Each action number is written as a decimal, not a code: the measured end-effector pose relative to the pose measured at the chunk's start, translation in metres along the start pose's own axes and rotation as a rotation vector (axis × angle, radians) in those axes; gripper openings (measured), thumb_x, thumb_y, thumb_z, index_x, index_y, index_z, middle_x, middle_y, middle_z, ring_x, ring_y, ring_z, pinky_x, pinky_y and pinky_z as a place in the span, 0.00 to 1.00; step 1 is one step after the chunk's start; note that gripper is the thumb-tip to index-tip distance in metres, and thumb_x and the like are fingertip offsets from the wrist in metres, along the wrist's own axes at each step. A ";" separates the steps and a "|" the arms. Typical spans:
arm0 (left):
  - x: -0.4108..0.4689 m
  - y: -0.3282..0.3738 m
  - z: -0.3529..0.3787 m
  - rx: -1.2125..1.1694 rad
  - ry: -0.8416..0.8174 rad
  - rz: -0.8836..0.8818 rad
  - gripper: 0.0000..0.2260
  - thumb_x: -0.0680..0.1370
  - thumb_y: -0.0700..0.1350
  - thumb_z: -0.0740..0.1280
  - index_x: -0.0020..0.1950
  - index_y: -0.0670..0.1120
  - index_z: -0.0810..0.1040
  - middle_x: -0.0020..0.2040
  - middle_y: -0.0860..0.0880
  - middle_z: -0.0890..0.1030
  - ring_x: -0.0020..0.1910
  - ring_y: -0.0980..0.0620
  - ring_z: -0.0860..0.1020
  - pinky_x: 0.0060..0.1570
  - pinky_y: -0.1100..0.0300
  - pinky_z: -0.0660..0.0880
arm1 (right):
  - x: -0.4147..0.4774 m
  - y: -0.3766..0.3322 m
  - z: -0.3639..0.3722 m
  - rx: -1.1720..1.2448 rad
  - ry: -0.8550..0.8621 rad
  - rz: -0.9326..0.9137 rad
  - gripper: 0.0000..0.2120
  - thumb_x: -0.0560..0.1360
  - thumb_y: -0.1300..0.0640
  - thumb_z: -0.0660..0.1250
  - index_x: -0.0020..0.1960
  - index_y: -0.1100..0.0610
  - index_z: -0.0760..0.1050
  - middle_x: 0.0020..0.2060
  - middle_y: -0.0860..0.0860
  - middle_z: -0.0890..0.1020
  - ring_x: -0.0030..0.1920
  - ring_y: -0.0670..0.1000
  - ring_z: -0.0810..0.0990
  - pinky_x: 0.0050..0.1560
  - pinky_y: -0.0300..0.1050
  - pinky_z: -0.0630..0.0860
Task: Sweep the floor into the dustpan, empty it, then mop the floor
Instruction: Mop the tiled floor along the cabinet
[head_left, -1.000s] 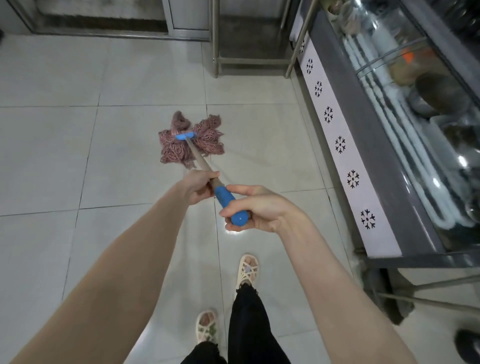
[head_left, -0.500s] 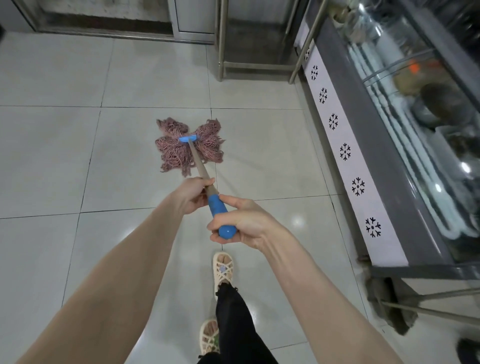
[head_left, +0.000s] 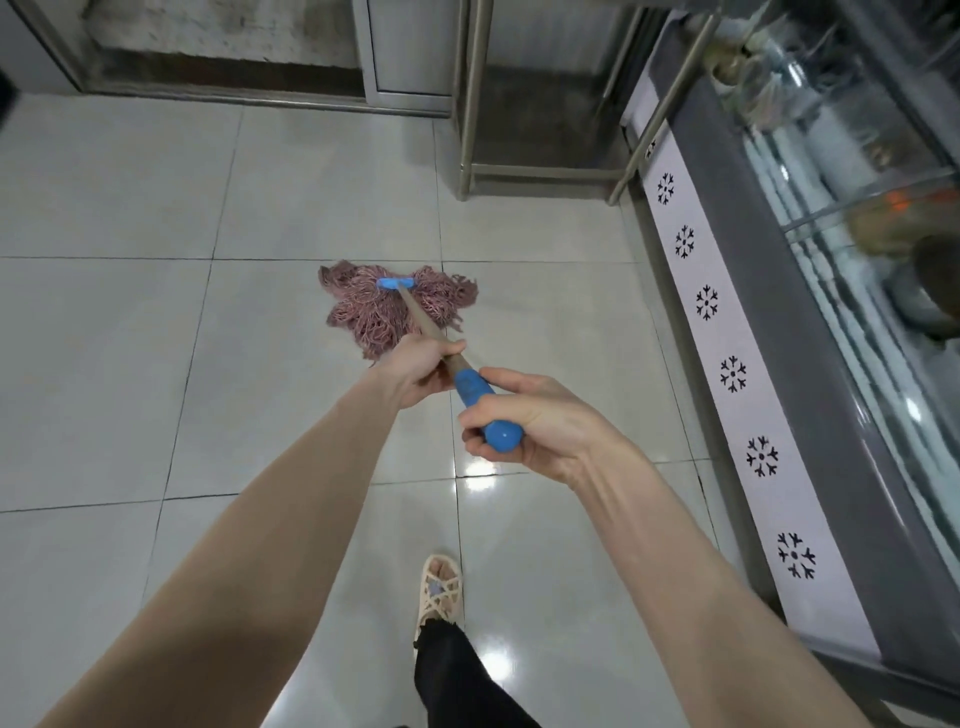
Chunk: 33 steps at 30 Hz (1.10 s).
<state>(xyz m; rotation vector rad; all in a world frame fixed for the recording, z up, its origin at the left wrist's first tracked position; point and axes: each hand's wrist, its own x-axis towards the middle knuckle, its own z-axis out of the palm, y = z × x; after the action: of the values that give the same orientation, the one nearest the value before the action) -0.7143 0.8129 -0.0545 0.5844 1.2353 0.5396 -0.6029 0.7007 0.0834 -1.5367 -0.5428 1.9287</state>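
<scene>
I have the mop in both hands. My left hand (head_left: 415, 366) is the forward one, its fingers (head_left: 453, 347) curled round the brown pole (head_left: 422, 321) just ahead of where the blue grip (head_left: 470, 387) begins. My right hand (head_left: 535, 415) sits nearer my body, closed round the top end of that grip. Its thumb lies along the upper side, and the rounded blue end pokes out between the thumb and the curled fingers. A short stretch of blue shows between my two hands.

The pole slants away from me, forward and to the left, down to the mop head (head_left: 363, 312). The head is a mass of pinkish-red strings spread flat on the pale tiled floor (head_left: 130, 338), just on my side of a grout line. A small blue clamp (head_left: 396, 283) joins the pole to the strings at the head's far edge.

Along my right runs a glass-fronted chiller case (head_left: 769, 270) with a white strip (head_left: 691, 332) of black snowflake marks low on its side. Ahead stand the metal legs of a frame (head_left: 470, 93). Below my arms I see one foot in a cream woven sandal (head_left: 440, 592) and a black trouser leg (head_left: 457, 680), and a bright patch of light glints on the tile under my right hand
</scene>
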 end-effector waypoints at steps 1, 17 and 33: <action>0.008 0.010 -0.003 -0.002 0.006 -0.004 0.17 0.78 0.36 0.65 0.64 0.31 0.70 0.47 0.41 0.74 0.39 0.49 0.76 0.30 0.61 0.79 | 0.008 -0.010 0.003 0.014 0.003 0.008 0.16 0.71 0.74 0.66 0.52 0.57 0.70 0.34 0.58 0.77 0.26 0.51 0.77 0.26 0.38 0.76; 0.207 0.186 -0.054 0.012 0.020 -0.057 0.06 0.81 0.38 0.60 0.44 0.42 0.69 0.36 0.46 0.69 0.35 0.52 0.70 0.36 0.58 0.72 | 0.219 -0.171 0.039 -0.011 0.047 0.055 0.37 0.69 0.75 0.69 0.74 0.58 0.62 0.46 0.61 0.78 0.27 0.52 0.79 0.31 0.42 0.80; 0.413 0.440 -0.089 0.141 -0.003 -0.091 0.02 0.81 0.39 0.61 0.49 0.41 0.70 0.37 0.47 0.69 0.35 0.53 0.71 0.37 0.60 0.74 | 0.438 -0.408 0.062 0.102 0.127 0.055 0.37 0.68 0.74 0.70 0.73 0.57 0.64 0.46 0.60 0.80 0.27 0.51 0.79 0.32 0.42 0.79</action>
<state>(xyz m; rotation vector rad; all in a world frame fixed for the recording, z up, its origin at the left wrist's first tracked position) -0.7285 1.4221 -0.0694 0.6437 1.2977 0.3767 -0.6420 1.3001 0.0488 -1.6099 -0.3455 1.8537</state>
